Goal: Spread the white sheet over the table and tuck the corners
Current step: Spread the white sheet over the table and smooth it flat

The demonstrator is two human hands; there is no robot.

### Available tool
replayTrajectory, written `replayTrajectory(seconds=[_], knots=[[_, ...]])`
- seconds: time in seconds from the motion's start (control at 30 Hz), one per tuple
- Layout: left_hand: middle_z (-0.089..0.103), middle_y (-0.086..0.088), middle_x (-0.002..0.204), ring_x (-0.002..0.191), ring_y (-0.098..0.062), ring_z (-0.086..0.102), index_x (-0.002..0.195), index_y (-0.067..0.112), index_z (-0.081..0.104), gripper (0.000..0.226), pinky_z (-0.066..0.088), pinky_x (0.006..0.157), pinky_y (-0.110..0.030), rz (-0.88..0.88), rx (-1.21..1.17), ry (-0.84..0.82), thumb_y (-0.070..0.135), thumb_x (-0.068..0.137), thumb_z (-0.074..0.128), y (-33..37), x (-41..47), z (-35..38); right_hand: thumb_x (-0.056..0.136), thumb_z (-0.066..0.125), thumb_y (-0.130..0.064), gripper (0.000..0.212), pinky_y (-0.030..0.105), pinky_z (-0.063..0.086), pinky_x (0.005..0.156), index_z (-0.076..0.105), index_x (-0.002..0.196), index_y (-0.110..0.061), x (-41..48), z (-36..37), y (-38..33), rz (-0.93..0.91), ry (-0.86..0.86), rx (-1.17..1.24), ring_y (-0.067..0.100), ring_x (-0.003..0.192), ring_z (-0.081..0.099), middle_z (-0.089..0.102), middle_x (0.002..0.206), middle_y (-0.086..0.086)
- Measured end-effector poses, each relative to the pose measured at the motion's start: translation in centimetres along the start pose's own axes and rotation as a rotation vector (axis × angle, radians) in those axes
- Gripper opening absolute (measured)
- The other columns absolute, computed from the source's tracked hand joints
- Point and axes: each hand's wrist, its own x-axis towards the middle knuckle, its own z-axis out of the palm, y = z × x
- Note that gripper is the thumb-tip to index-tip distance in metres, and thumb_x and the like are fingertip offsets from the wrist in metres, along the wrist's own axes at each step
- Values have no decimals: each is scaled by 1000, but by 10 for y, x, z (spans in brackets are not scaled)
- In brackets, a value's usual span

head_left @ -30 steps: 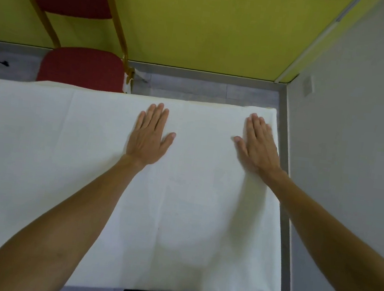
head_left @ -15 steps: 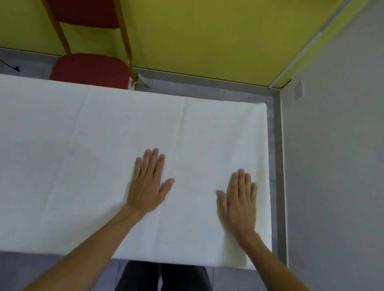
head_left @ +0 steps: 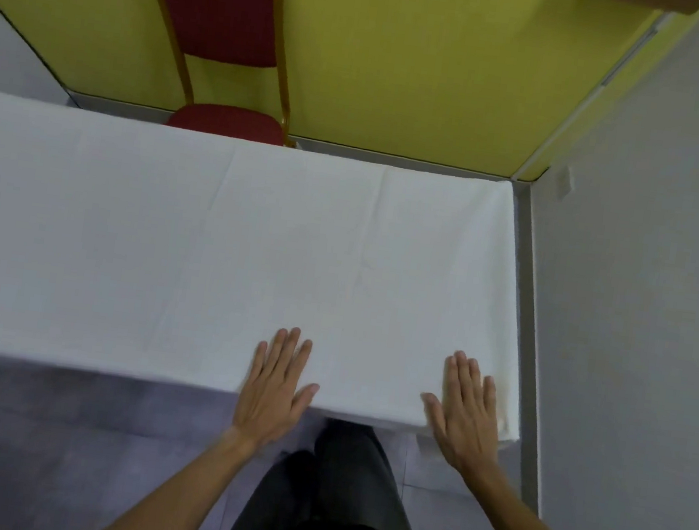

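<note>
The white sheet (head_left: 208, 256) lies flat over the whole table top, with faint fold creases running front to back. Its edges hang over the near side and the right end. My left hand (head_left: 275, 388) rests palm down, fingers apart, at the near edge of the sheet, its heel past the edge. My right hand (head_left: 463, 415) lies flat the same way close to the near right corner (head_left: 502, 437). Neither hand holds anything. The table itself is hidden under the sheet.
A red chair (head_left: 224, 119) with a wooden frame stands behind the table against the yellow wall (head_left: 408, 60). A grey wall (head_left: 642, 301) runs close along the table's right end, leaving a narrow floor gap. My dark trouser legs (head_left: 338, 483) are just in front of the near edge.
Both flat hands have slid across the sheet from the far edge back to the near edge. The view has pulled back from the table.
</note>
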Motion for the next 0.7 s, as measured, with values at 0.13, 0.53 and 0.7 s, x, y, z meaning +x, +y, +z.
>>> replayTrajectory(seconds=[0.13, 0.53, 0.7], knots=[[14, -11, 164, 152, -30, 10, 155, 11, 23, 70, 14, 121, -54, -146, 50, -34, 54, 100, 29, -47, -42, -14, 102, 10, -64, 77, 57, 15, 124, 8, 161, -14, 6, -13, 19, -29, -45, -49, 23, 157, 0, 0, 170, 4], [9, -11, 164, 152, -29, 7, 156, 10, 17, 74, 3, 124, -42, -42, 0, -28, 59, 100, 20, -55, -54, -33, 102, 14, -66, 78, 54, -5, 125, -10, 159, -19, 17, 6, -69, -8, -24, -35, 24, 156, -10, -13, 168, 5], [8, -12, 164, 152, -29, 5, 156, 11, 16, 73, 6, 124, -43, 2, -32, 7, 55, 99, 25, -31, -29, -35, 101, 11, -68, 79, 54, -4, 125, -3, 161, -18, 25, 3, -47, -32, -15, -87, 25, 156, -9, -10, 169, 5]])
